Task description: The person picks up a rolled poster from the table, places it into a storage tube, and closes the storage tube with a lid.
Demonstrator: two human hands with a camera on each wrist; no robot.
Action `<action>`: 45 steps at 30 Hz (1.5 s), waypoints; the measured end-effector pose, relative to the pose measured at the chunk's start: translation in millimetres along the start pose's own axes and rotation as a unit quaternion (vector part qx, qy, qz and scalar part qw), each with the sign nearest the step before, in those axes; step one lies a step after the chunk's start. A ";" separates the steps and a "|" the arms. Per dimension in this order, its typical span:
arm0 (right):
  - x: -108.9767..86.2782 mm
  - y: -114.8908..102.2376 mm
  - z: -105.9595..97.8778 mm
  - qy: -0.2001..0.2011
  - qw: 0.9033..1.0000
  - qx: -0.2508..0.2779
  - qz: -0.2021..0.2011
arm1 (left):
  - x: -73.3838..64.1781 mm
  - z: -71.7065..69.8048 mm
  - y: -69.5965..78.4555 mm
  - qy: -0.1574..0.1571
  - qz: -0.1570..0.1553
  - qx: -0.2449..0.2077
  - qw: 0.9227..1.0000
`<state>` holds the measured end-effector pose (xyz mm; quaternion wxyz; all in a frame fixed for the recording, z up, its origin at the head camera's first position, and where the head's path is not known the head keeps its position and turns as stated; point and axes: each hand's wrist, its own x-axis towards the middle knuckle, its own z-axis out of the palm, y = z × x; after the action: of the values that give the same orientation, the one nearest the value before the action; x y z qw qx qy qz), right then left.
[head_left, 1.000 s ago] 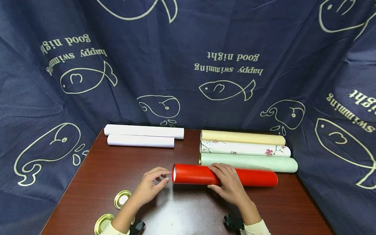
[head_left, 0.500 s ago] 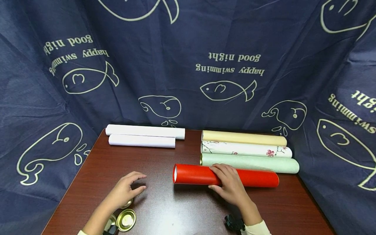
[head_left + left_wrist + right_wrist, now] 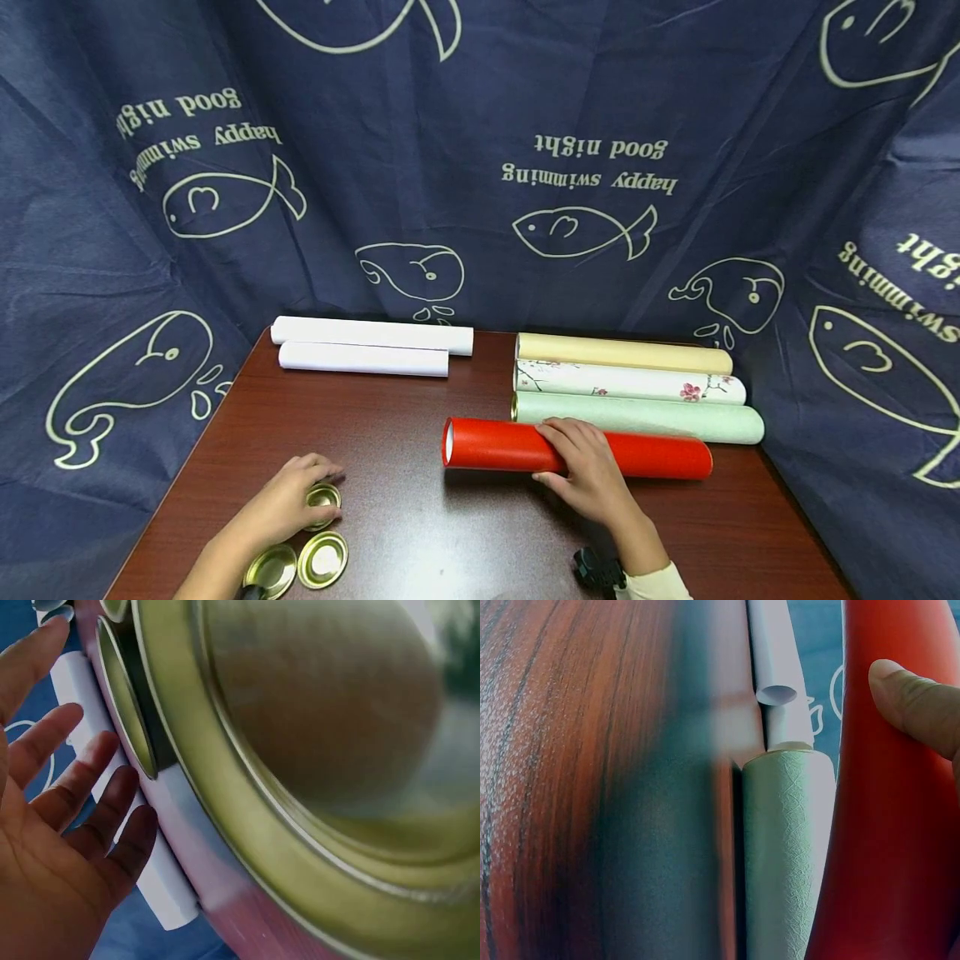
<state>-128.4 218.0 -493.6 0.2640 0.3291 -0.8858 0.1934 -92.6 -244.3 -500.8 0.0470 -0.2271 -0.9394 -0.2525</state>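
We see the left hand (image 3: 288, 502) spread around the far lid (image 3: 323, 497), thumb at its near side and fingers beyond it, though we cannot tell whether they touch it. Our likeliest trouble is there: the rim looks low and smooth, so a pinch that is too shallow could slide the lid along the desk (image 3: 420, 521) instead of raising it. The middle lid (image 3: 322, 560) lies just beside, and the hand could knock it if it swings back carelessly; the left lid (image 3: 272, 570) sits near the wrist gear, where a dropped forearm could nudge it. Meanwhile we have the right hand (image 3: 582, 467) gripping the red tube (image 3: 491, 444) about midway, its uncapped end facing left, just in front of the green tube (image 3: 637, 417); should that grip loosen, we judge the round body could roll. Compared with one second ago, our left hand has gone from beside the uncapped end to the lids, and against half a second ago it is lower and further left, its fingers now about the far lid. The right hand and red tube look practically unmoved.
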 end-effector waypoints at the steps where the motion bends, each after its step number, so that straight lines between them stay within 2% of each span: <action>1: 0.1 0.1 0.0 0.000 1.000 0.000 -0.001 | -1.1 -0.1 -1.5 -0.003 0.003 0.002 1.000; 6: 0.4 0.5 -0.1 0.004 1.000 0.000 -0.003 | -4.8 1.1 -5.3 -0.013 0.002 0.007 1.000; 17: -0.8 -2.2 -0.3 -0.010 1.000 0.000 0.009 | -7.0 0.1 2.2 -0.051 -0.056 0.020 0.997; 23: -0.9 -1.3 0.9 -0.003 1.000 0.002 0.001 | -6.2 0.1 5.9 -0.039 -0.052 0.044 0.997; 28: -0.5 -1.2 0.9 -0.003 1.000 0.001 -0.001 | -0.8 -2.7 6.1 -0.034 -0.045 0.028 0.998; 34: -0.2 -2.3 -0.9 -0.008 1.000 0.001 0.004 | 11.6 -7.5 10.3 -0.030 -0.007 -0.042 0.999; 39: -0.5 -2.5 -1.1 -0.008 1.000 0.003 0.004 | 22.7 -7.8 19.8 -0.036 0.010 -0.116 0.993; 42: -0.7 -2.7 -0.8 -0.008 1.000 0.003 0.004 | 29.4 -6.5 27.1 -0.045 0.024 -0.183 0.982; 45: -0.5 -3.0 -0.3 -0.008 1.000 0.004 0.005 | 36.8 -3.6 34.3 -0.051 0.032 -0.251 0.966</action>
<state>-125.9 216.2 -493.2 0.2549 0.3274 -0.8886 0.1953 -110.0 -204.9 -474.7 -0.0510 -0.2742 -0.8394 -0.4666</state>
